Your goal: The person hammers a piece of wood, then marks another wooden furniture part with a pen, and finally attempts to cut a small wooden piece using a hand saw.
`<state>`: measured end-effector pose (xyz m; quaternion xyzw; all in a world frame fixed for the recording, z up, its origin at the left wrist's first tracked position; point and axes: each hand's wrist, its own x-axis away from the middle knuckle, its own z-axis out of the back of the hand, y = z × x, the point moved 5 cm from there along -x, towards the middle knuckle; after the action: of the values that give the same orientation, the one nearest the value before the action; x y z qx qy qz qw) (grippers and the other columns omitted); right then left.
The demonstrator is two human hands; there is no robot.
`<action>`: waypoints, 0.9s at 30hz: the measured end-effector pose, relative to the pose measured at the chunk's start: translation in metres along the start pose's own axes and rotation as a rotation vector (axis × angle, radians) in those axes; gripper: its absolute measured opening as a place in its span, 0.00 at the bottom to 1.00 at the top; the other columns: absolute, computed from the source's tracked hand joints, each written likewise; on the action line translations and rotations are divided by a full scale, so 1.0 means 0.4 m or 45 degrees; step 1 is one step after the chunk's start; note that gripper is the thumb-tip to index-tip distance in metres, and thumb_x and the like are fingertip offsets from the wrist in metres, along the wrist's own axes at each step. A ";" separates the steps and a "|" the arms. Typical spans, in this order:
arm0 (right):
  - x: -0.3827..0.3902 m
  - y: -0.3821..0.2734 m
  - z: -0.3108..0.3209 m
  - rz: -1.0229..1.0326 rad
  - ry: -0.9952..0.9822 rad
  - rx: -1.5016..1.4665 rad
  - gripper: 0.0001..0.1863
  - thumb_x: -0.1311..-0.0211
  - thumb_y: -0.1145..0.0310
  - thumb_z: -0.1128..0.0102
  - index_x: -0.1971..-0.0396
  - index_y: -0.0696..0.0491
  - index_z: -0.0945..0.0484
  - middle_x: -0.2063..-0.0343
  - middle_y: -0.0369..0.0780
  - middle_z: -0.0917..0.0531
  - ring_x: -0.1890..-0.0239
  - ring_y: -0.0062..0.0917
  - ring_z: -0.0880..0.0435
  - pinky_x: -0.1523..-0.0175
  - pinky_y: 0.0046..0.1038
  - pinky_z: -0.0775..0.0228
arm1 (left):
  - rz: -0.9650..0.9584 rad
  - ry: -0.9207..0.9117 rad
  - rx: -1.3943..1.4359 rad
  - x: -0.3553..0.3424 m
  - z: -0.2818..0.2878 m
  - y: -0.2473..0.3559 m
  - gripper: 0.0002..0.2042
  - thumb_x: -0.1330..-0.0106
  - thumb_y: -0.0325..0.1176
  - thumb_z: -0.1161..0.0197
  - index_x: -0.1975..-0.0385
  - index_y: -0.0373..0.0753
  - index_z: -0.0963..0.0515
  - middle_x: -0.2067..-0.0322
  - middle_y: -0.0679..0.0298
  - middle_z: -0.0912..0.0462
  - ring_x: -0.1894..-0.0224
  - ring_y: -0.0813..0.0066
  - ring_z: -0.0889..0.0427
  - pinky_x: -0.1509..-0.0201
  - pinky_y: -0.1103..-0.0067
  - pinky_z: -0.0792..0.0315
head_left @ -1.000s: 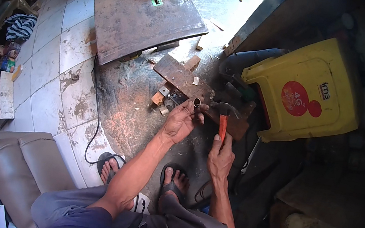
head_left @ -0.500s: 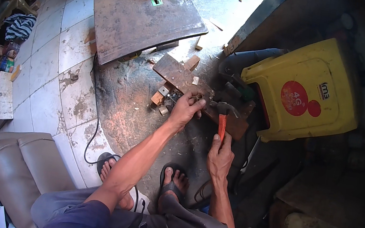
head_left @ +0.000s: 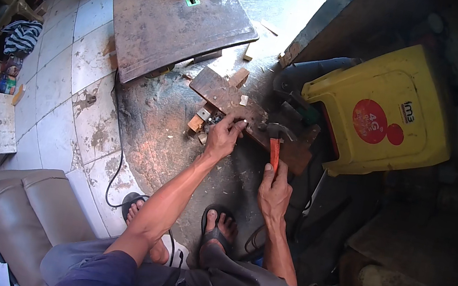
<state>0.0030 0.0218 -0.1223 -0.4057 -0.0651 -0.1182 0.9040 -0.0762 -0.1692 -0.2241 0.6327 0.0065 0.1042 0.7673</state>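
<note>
My right hand (head_left: 274, 194) is wrapped round the orange handle of a claw hammer (head_left: 274, 150), whose dark metal head points away from me. The hammer head hangs over the right part of a worn brown wooden plank (head_left: 214, 86) lying low on the floor. My left hand (head_left: 222, 137) is at the plank's near edge, fingers pinched. A tiny pale spot shows at its fingertips, too small to name. Just left of these fingers lie a small wooden block with a metal plate (head_left: 202, 114) and a few offcuts. Another wooden block (head_left: 239, 77) rests by the plank's far edge.
A brown table with a green-edged slot (head_left: 163, 31) stands far left. At right, a yellow plastic stool (head_left: 383, 113) lies on its side. A black cable (head_left: 119, 167) crosses the floor beside my sandalled feet. A brown padded seat (head_left: 39, 209) is at lower left.
My left hand has drawn slightly back and left, its fingers now pinched closer together. The right hand still grips the hammer, nearly in the same place. The whole view has shifted slightly.
</note>
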 end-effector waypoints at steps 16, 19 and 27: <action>-0.005 -0.081 -0.004 0.316 0.099 0.075 0.18 0.21 0.60 0.47 0.37 0.50 0.28 0.73 0.55 0.14 0.68 0.57 0.12 0.65 0.52 0.23 | -0.021 0.021 0.179 0.018 -0.009 0.003 0.13 0.30 0.26 0.31 0.47 0.33 0.16 0.68 0.61 0.09 0.68 0.82 0.12 0.66 0.82 0.20; -0.026 -0.066 -0.029 0.261 0.043 0.322 0.19 0.20 0.59 0.49 0.37 0.49 0.30 0.73 0.55 0.14 0.67 0.58 0.13 0.64 0.53 0.23 | -0.040 0.077 0.224 0.015 -0.020 -0.021 0.13 0.31 0.26 0.31 0.48 0.35 0.15 0.70 0.60 0.09 0.70 0.83 0.12 0.67 0.81 0.20; -0.062 -0.091 -0.005 0.185 -0.038 0.266 0.16 0.19 0.57 0.51 0.41 0.50 0.30 0.73 0.60 0.15 0.65 0.63 0.15 0.61 0.60 0.26 | 0.012 0.055 0.183 0.020 -0.018 -0.003 0.15 0.32 0.24 0.31 0.47 0.31 0.16 0.68 0.59 0.08 0.66 0.80 0.11 0.62 0.81 0.19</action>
<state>-0.0306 0.0007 -0.1029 -0.3147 -0.0609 -0.0389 0.9464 -0.0691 -0.1609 -0.2260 0.6837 0.0276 0.1210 0.7192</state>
